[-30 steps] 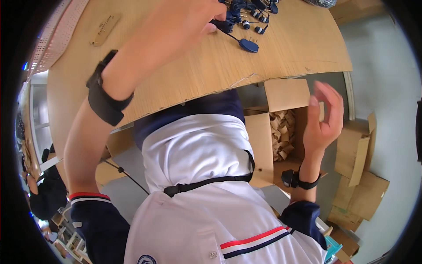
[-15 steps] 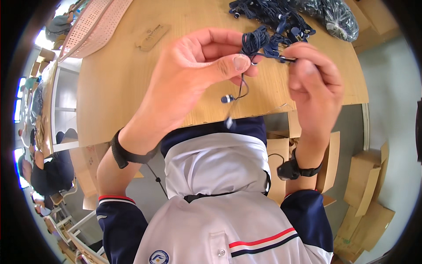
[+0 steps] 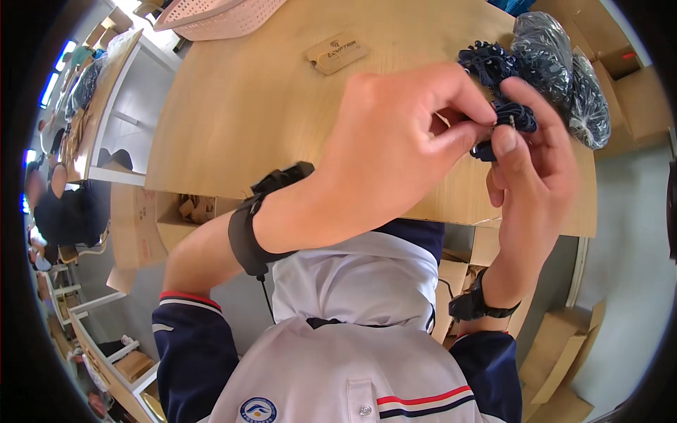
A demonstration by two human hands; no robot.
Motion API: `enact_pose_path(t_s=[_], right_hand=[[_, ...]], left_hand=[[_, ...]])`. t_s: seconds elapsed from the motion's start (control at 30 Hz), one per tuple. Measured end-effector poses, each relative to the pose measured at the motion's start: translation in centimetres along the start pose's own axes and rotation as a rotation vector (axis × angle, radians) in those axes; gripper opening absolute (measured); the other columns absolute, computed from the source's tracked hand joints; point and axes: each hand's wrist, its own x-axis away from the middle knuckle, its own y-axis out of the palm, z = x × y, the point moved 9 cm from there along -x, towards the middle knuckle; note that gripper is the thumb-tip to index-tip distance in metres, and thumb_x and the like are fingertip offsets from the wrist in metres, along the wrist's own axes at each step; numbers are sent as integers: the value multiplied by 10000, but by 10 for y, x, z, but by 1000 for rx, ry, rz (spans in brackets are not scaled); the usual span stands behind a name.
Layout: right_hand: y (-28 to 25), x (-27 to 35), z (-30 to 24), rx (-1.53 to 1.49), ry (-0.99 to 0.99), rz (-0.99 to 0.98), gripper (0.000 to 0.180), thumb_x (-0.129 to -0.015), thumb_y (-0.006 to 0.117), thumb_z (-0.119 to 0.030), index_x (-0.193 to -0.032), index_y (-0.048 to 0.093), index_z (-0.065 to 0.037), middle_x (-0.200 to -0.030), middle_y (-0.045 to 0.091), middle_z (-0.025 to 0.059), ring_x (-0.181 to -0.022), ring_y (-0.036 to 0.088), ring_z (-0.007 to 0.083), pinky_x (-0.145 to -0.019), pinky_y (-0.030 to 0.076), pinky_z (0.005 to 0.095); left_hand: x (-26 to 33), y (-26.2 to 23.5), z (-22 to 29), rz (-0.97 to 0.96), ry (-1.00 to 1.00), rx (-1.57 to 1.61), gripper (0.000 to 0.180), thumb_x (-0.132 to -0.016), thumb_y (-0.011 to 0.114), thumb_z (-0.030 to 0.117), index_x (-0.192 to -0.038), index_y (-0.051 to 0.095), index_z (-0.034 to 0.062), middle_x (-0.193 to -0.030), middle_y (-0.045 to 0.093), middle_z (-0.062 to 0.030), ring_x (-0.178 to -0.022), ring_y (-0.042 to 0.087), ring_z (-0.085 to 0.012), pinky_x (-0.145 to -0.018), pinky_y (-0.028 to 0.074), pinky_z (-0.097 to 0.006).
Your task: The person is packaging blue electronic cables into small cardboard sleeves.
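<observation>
A coiled bundle of dark blue earphones (image 3: 520, 117) is gripped in my right hand (image 3: 539, 169), between thumb and fingers, over the table's right part. My left hand (image 3: 409, 134) reaches across from the left. Its thumb and forefinger are pinched together at the bundle's left side, on a part of the earphones too small to make out. A small dark piece hangs just below the pinch. Behind the hands lies a tangled pile of dark earphones (image 3: 486, 62).
Two clear plastic bags of dark goods (image 3: 543, 53) lie at the table's far right. A brown cardboard card (image 3: 337, 53) lies on the wooden table (image 3: 247, 106). A pink perforated basket (image 3: 222, 20) stands far left. Cardboard boxes (image 3: 557, 352) stand on the floor; a person sits far left.
Both hands and the earphones have shifted right in view. My left hand has let the coil pass to my right hand and now pinches at its side. The view has turned.
</observation>
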Motion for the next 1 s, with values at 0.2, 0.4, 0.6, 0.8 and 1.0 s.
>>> enact_pose_path(t_s=[0.2,0.4,0.6,0.8,1.0], right_hand=[[10,-14,-4,41,-245,-150,177,-931,637,-82,-1074,611,20,-964,574,19,-744,519,60,-668,427,188],[16,-18,-40,287,-660,-185,223,-960,597,-116,-1103,598,55,-981,656,85,-916,619,166,-868,459,248],[6,-30,-50,214,-648,-187,302,-929,591,19,-1182,506,160,-1031,671,238,-921,665,246,-907,513,319],[13,-17,-71,296,-851,-64,259,-920,568,81,-1152,517,185,-989,666,293,-872,686,274,-850,564,334],[16,-14,-74,307,-832,-80,240,-929,558,67,-1135,562,190,-978,666,287,-824,687,274,-815,578,345]], left_hand=[[-22,-51,-11,10,172,-693,247,-901,615,128,-1129,596,33,-1007,700,-84,-927,672,-223,-806,513,-326],[-32,-101,-81,-63,323,-1190,228,-857,649,105,-1072,588,64,-901,591,-103,-865,590,-314,-739,485,-402],[-24,-111,-76,-38,179,-1070,133,-857,589,53,-990,579,65,-931,622,-100,-883,602,-320,-713,483,-413],[-39,-170,-71,68,245,-1341,167,-873,578,51,-1040,572,55,-1004,640,-122,-954,605,-332,-818,483,-384],[-78,-113,-94,-353,217,-862,266,-856,521,-46,-1100,569,50,-1180,607,-132,-1002,586,-317,-857,468,-373]])
